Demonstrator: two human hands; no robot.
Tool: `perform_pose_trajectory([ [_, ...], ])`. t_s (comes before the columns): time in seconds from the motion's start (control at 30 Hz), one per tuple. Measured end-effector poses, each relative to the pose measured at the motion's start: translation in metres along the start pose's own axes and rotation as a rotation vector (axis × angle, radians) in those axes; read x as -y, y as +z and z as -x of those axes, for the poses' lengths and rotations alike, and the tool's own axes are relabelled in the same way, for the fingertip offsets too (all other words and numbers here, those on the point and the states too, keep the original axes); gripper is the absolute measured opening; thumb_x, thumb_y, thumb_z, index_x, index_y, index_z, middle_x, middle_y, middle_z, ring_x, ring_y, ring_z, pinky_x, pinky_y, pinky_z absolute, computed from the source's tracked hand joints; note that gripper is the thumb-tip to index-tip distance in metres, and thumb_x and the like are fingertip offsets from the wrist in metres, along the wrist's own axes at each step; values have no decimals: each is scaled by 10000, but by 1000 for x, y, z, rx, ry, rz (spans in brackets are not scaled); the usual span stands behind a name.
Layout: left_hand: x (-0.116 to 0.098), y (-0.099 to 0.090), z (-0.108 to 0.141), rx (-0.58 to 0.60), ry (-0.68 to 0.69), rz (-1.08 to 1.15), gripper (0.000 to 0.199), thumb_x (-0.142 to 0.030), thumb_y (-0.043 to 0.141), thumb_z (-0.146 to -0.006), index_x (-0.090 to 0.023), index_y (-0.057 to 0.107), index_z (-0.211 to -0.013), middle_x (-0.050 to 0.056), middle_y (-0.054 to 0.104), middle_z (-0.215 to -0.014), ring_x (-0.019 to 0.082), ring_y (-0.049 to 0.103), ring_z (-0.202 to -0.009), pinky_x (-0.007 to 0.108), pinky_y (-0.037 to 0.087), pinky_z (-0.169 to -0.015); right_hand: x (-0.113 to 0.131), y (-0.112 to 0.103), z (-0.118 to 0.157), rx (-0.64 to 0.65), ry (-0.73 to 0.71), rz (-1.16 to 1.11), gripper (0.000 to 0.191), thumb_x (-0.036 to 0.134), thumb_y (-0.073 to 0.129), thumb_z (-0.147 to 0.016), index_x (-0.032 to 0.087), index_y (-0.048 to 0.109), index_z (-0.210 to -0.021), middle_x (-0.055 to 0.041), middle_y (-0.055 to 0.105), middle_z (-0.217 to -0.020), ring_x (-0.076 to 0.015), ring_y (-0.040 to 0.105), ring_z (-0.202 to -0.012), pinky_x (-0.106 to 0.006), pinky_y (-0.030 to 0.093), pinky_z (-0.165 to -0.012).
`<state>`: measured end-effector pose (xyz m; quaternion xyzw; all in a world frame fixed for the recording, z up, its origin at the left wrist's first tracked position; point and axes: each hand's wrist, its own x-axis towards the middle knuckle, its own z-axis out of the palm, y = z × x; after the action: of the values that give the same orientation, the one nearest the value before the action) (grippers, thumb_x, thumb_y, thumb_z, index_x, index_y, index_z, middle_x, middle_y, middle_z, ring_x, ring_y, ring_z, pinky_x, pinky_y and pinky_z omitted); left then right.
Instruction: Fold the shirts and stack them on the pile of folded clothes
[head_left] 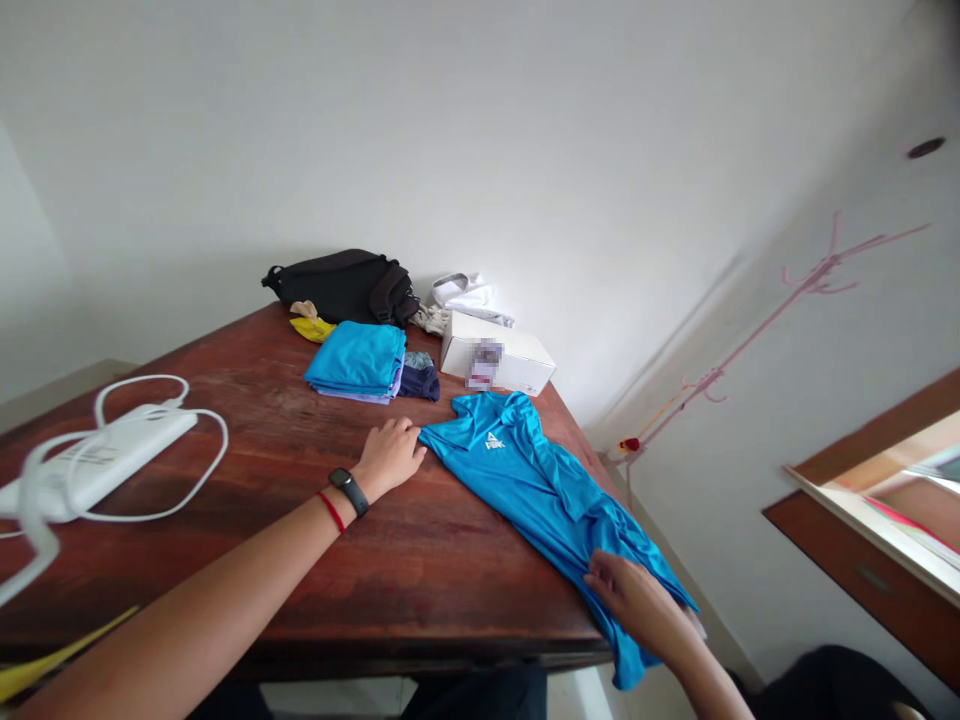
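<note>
A bright blue sports T-shirt [525, 480] lies lengthwise on the dark wooden table [360, 560], with a white logo on its chest. Its lower part hangs over the table's right side. My left hand [390, 458] rests flat on the wood, fingertips against the shirt's sleeve edge, with a black wristband and a red cord on the wrist. My right hand [630, 600] is at the shirt's lower folds, its fingers curled on the cloth. A folded blue garment [355, 360] lies farther up the table.
A white power brick [97, 460] with a white cable lies at the table's left. At the far end are a black bag [345, 287], a white box [496, 352] and dark folded clothes [418, 376]. A wall borders the far side.
</note>
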<state>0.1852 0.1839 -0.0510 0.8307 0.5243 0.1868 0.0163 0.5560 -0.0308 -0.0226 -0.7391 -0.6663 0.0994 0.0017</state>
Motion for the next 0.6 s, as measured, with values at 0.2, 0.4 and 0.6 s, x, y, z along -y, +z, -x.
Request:
perform_pose_trajectory([
  [0.2,2,-2,-1,-14,2,9,277,-318,576,-965,-191,688,-1184,138,667,-1210,320,619,-1112,434,514,-869,55,-2,14,2,-166,-357,304,455,472,-992,218,560,-823,-6,645,-788,-198,620,-779,-290,420,-712],
  [0.4,-5,-4,-2,-64,208,163,270,-300,594,-972,-210,688,-1208,101,665,-1254,264,608,-1180,392,472,-1037,140,9,15,180,-326,-793,369,536,537,-982,205,512,-820,26,515,-756,-136,500,-736,-240,405,-688],
  [0.6,-19,-5,5,48,502,359,269,-322,634,-964,-228,704,-1207,67,697,-1233,235,625,-1180,361,459,-1062,192,34,28,464,-324,-948,334,525,685,-878,204,597,-855,19,606,-750,-132,563,-702,-221,424,-640],
])
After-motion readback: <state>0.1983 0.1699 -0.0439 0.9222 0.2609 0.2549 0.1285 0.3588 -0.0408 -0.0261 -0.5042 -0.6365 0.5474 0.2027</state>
